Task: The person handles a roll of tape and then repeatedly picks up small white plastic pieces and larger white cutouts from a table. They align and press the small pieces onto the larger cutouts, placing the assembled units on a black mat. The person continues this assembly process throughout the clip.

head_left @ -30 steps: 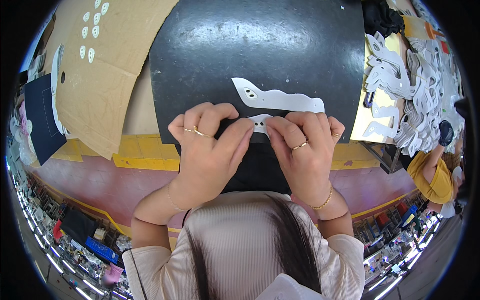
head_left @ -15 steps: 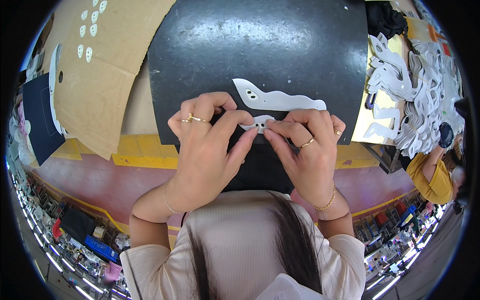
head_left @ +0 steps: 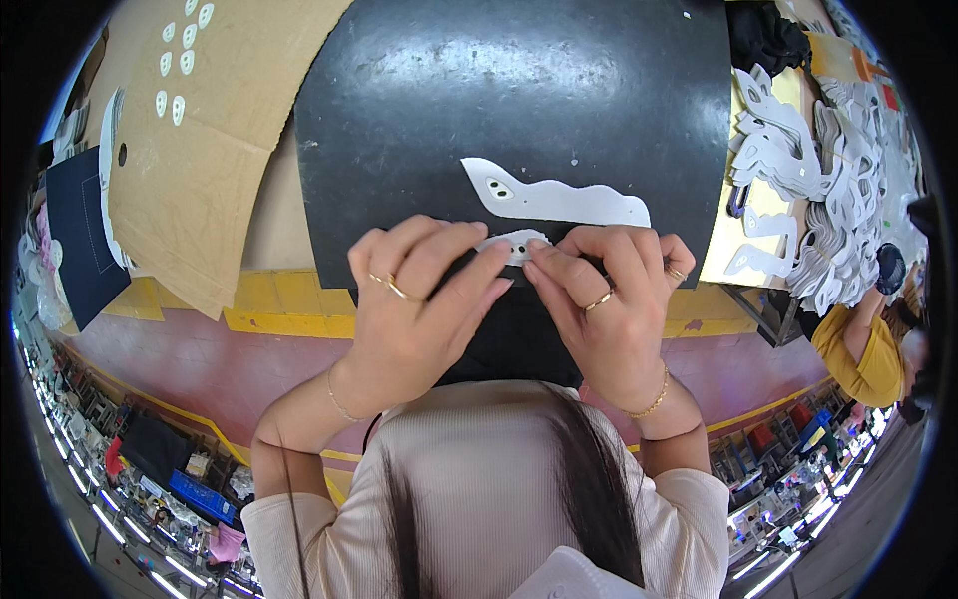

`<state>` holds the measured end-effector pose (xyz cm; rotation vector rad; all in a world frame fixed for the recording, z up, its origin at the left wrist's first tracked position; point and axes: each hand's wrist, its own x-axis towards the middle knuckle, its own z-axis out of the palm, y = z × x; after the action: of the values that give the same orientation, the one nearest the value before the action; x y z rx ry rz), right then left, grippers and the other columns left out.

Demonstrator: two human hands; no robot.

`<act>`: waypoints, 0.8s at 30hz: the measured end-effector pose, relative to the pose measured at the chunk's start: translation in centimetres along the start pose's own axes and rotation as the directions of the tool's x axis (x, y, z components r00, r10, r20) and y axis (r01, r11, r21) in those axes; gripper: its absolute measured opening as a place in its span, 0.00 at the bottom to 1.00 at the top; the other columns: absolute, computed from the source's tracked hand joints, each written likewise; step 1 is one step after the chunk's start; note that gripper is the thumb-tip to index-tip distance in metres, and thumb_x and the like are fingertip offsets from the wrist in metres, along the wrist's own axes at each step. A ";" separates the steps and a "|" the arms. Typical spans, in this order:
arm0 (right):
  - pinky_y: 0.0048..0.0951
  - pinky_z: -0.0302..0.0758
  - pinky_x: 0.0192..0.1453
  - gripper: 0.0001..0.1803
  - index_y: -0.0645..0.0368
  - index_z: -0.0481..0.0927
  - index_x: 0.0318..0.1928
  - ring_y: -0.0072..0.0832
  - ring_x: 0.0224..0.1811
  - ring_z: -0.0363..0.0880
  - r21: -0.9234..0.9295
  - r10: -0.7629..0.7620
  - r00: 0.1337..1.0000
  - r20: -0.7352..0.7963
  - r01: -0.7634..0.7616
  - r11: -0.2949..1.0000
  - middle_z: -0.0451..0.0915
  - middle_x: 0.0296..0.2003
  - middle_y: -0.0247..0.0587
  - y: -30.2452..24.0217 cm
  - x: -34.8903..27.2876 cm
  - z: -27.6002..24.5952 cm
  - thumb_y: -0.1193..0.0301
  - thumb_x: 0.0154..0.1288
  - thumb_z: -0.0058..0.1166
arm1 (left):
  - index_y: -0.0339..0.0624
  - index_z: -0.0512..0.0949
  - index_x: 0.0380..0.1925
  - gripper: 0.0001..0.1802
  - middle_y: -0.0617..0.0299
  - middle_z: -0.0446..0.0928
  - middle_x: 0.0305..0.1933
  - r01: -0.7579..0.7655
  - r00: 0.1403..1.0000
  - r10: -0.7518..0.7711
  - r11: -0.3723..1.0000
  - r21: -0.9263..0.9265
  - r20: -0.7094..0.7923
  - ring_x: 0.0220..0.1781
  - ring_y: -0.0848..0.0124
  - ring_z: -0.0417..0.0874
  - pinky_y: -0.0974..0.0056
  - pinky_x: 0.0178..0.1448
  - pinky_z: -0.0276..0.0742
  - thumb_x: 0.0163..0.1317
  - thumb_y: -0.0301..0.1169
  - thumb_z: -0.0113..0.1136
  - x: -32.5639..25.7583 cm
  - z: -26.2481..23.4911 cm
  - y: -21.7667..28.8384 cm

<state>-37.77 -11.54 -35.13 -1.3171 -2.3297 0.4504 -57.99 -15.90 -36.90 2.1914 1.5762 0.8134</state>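
At the near edge of a black work mat [head_left: 419,120], a white cut-out piece [head_left: 518,240] carries a small oval patch with two dark holes. My right hand [head_left: 614,290] pinches its right end between thumb and index finger. The fingers of my left hand [head_left: 419,290] are bent together over the piece's left end, partly hiding it; the left thumb sits slightly lower. Just beyond my hands lies a longer, wavy white piece [head_left: 569,202], flat on the mat, with a similar two-holed patch at its left end.
To the left, brown cardboard [head_left: 200,150] bears several loose oval patches [head_left: 187,63], near a dark blue panel [head_left: 85,235]. Piles of cut white pieces [head_left: 783,150] cover a board at the right. Another person in a yellow top [head_left: 853,354] is at the far right.
My left fingers have shifted slightly toward me, and its thumb has come off the patch and moved lower. My right hand keeps its pinch. The long piece has barely moved.
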 end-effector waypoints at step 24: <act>0.43 0.56 0.61 0.26 0.55 0.84 0.58 0.23 0.51 0.80 -0.247 -0.144 0.967 0.211 0.195 0.949 0.80 0.53 0.28 -1.3 -0.7 -1.8 0.77 0.56 0.62 | 0.38 0.82 0.58 0.23 0.53 0.77 0.67 -0.151 0.985 0.111 0.918 0.366 0.129 0.69 0.57 0.76 0.50 0.64 0.71 0.62 0.30 0.57 -1.6 0.0 2.2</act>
<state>-37.43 -12.69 -33.10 -1.2172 -2.7156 0.2220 -56.72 -18.15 -36.10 2.5834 1.6562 0.4446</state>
